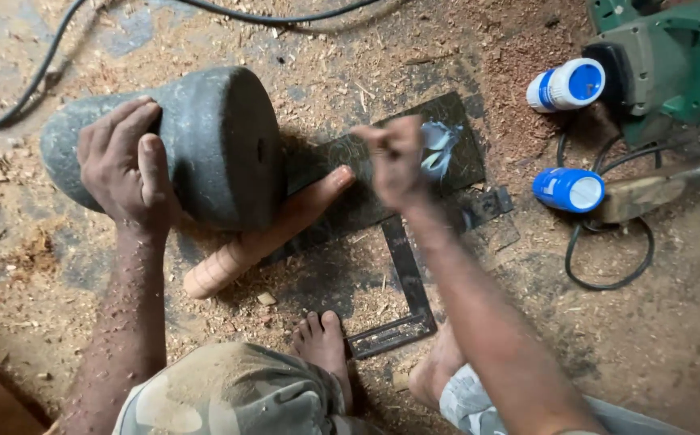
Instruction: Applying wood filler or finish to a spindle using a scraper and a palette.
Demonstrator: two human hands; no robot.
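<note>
1. Head view, looking down at a sawdust-strewn floor [60, 322] where a seated person works; both bare feet show at the lower edge.
2. Left hand [128, 165]: fingers spread and pressed over the top of a heavy grey stone cylinder [213, 141] lying on its side, steadying it.
3. Turned wooden piece [265, 234]: pale and rounded, lying on the floor, one end tucked under the stone's flat face, the ribbed end pointing toward the person.
4. Right hand [394, 157]: raised just above the wood's rounded tip, fingers pinched together; motion blur hides whether anything small sits between them.
5. Dark sheet [454, 121]: flat on the floor beneath the right hand, a pale smear on it.
6. Metal try square [406, 298]: L-shaped, lying near the feet.
7. Two blue-and-white plastic bottles, one [567, 84] beside a green power tool [672, 64], the other [569, 189] on its side by a black cable [608, 282].
8. Step in hand, as judged: the wood is pinned under the stone while the right hand tends its free end. The next move calls for steady downward pressure from the left hand so that the piece does not roll.
</note>
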